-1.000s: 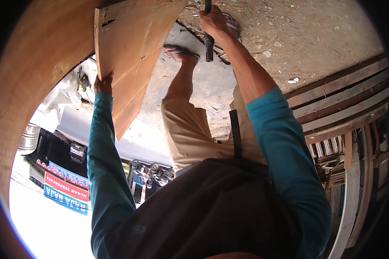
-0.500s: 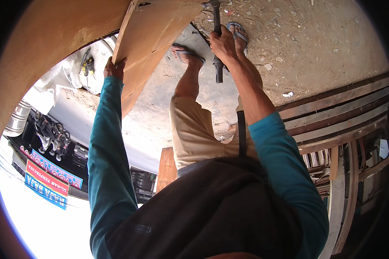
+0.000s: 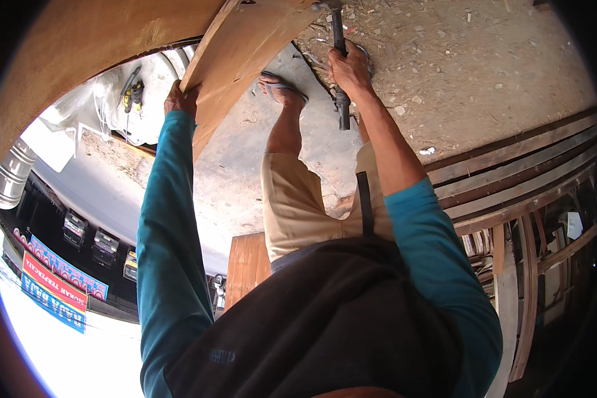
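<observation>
My left hand (image 3: 182, 98) is closed around the edge of a large brown wooden panel (image 3: 249, 63), which slants up toward the top of the view. Its fingers wrap over the thin edge strip. In my right hand (image 3: 351, 69) is a hammer (image 3: 343, 109), gripped around the middle of its dark handle. The hammer's head is at the top edge of the view, close to the panel's far corner and partly cut off. My feet in sandals stand on the floor between the panel and the hammer; the right one is mostly hidden behind my right hand.
Hand tools with yellow-and-black handles (image 3: 136, 96) lie on a pale surface left of the panel, beside clear plastic sheeting (image 3: 89, 96). Long planks (image 3: 511, 159) are stacked at the right. Wood chips litter the floor (image 3: 458, 79). A reddish wooden piece (image 3: 247, 262) stands by my left leg.
The view has shifted slightly. My right hand and the hammer sit a little farther right and now cover most of my right foot. Both grips look the same.
</observation>
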Available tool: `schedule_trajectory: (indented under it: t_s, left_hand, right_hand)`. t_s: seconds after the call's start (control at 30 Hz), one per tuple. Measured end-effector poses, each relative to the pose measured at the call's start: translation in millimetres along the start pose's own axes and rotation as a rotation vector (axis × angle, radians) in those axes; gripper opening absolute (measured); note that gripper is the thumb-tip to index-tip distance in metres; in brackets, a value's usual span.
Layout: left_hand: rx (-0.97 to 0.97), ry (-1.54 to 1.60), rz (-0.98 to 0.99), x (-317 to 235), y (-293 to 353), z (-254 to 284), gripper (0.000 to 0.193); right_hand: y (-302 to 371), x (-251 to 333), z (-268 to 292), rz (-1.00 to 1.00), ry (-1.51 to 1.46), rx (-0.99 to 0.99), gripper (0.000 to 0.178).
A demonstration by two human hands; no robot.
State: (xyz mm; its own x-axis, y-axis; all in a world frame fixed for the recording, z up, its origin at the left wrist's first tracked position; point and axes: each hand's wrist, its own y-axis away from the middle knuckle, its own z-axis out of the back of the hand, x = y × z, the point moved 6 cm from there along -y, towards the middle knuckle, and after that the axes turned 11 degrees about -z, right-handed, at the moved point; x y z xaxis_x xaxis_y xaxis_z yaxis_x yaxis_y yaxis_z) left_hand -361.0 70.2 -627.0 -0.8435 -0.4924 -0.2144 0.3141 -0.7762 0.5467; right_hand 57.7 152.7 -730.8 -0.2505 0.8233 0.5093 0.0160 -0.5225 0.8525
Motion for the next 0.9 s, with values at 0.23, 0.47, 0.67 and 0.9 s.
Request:
schedule_trajectory:
  t_s: [0.23,0.47,0.67,0.9]
  left_hand:
    - [-0.063,-0.001,-0.016,-15,17,2,0.04]
    - [-0.068,-0.013,0.082,-32,69,-26,0.039]
    - [-0.115,-0.043,0.033,-54,89,-33,0.031]
    - [-0.115,-0.025,0.062,-61,102,-40,0.029]
  right_hand:
    - [-30,79,68,0.057,0.222,0.122,0.022]
    - [-64,104,105,0.106,0.353,0.173,0.027]
    - [-58,97,106,0.063,0.626,0.398,0.029]
    - [-72,87,127,0.058,0.213,0.086,0.022]
